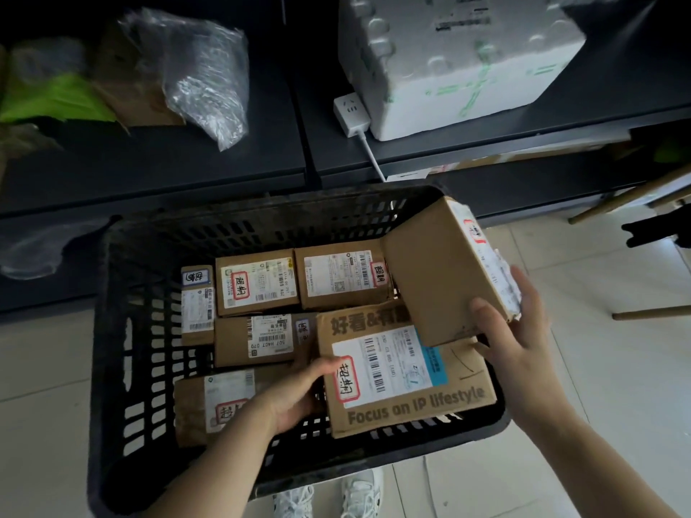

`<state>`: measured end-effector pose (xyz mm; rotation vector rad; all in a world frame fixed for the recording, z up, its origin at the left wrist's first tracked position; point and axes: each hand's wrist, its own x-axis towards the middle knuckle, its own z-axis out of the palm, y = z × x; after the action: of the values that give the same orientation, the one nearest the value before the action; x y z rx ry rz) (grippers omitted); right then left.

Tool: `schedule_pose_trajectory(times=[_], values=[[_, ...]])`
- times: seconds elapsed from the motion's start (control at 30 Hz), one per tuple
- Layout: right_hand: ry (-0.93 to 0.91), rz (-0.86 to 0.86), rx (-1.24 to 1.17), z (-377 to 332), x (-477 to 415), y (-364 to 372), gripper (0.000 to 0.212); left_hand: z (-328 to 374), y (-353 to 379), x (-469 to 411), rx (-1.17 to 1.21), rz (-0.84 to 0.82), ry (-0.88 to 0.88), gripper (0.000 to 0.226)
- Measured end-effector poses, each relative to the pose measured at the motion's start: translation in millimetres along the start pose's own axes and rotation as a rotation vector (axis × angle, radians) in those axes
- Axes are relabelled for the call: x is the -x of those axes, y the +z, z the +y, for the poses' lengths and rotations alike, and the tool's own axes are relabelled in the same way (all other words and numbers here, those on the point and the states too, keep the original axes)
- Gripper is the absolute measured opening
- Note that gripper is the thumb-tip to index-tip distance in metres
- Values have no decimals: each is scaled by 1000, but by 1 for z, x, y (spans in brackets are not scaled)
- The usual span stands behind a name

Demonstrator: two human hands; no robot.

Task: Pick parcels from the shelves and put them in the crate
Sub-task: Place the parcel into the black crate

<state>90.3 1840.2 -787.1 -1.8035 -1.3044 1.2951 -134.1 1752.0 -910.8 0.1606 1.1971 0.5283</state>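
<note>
A black slatted plastic crate point(123, 330) stands on the floor in front of dark shelves and holds several labelled cardboard parcels. My right hand point(519, 334) grips a brown cardboard parcel point(437, 271), tilted on its edge over the crate's right side. Under it lies a larger box printed "Focus on IP lifestyle" point(407, 383), resting against the crate's near right rim. My left hand point(299, 390) is inside the crate, its fingers on that box's left edge. A foam box point(448, 57) and a bubble-wrapped parcel point(205, 76) sit on the shelf above.
A white power adapter point(349, 110) with a cable lies on the dark shelf point(224, 158) beside the foam box. A green bag point(56, 95) sits at far left. Wooden chair legs point(635, 196) stand on the tiled floor at right. My shoes point(329, 499) are below the crate.
</note>
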Motion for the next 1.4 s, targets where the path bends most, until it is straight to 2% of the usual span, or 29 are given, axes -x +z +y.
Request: schedule_pose_trajectory(times=[0.1, 0.2, 0.3, 0.33, 0.4, 0.5, 0.57, 0.7, 0.8, 0.9, 1.0, 1.1, 1.27, 1.4], values=[[-10, -65, 61, 4, -1, 9, 70, -1, 1, -6, -16, -4, -5, 111], [-31, -58, 84, 8, -4, 17, 63, 5, 3, -8, -36, -11, -17, 83], [-15, -75, 83, 20, -9, 23, 69, 8, 2, -13, 7, 119, 26, 37], [-11, -93, 94, 26, -9, 25, 71, 7, 0, -15, -18, 202, 60, 34], [-20, -141, 144, 37, -8, 29, 71, 4, -1, -14, -165, 319, 113, 52], [-20, -175, 229, 50, -7, 35, 71, -1, 7, -9, -407, 394, 252, 88], [-36, -158, 227, 51, -6, 36, 70, -4, 16, -7, -610, 428, 360, 97], [-112, -150, 223, 47, -5, 34, 75, -10, 22, -14, -950, 487, 397, 84], [-109, -156, 244, 42, -4, 31, 95, -1, 17, -9, -1013, 532, 393, 72], [-68, -113, 312, 35, 0, 29, 107, 16, 6, 10, -934, 622, 464, 55], [-2, -79, 393, 32, 6, 33, 106, 27, -15, 39, -965, 693, 470, 46], [62, -139, 429, 29, 11, 44, 104, 30, -39, 67, -1069, 748, 453, 41], [4, -174, 453, 12, 3, 77, 102, 37, -74, 101, -1220, 889, 440, 39], [-26, -259, 442, -14, 4, 131, 94, 47, -103, 125, -1319, 1039, 492, 39]])
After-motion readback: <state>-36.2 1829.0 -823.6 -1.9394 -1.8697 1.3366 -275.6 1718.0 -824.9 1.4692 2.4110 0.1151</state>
